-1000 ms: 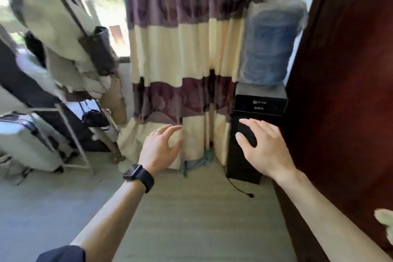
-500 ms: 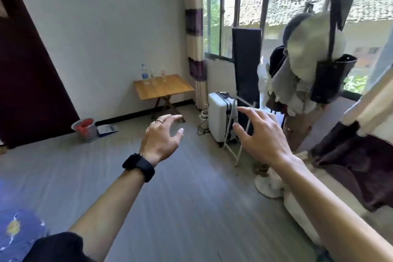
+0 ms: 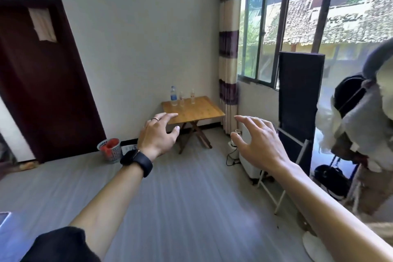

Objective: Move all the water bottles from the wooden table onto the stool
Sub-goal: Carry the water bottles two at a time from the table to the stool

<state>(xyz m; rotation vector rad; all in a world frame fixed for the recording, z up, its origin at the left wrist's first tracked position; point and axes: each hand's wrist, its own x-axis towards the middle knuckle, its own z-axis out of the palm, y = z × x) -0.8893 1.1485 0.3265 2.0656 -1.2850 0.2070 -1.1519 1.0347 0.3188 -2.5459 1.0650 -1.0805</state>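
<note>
Both arms reach forward, the left hand [image 3: 156,134] and right hand [image 3: 258,144] spread and empty; three clear plastic water bottles [image 3: 182,97] stand on the far small wooden folding table [image 3: 195,110].

Both arms reach forward, with the hands raised in mid-air and holding nothing. The left arm [image 3: 110,204] enters from 7 o'clock and runs toward 1 o'clock, with a dark sleeve [image 3: 61,244] at its near end and a watch [image 3: 137,161] on the wrist. The left hand [image 3: 157,137] shows its back, fingers spread and loosely bent (thumb out toward 3 o'clock). The right arm [image 3: 331,208] enters from 4 o'clock and runs toward 10 o'clock. The right hand [image 3: 260,147] is back up too, fingers fanned and lightly curved, thumb toward 9 o'clock. The hands are apart.
</note>
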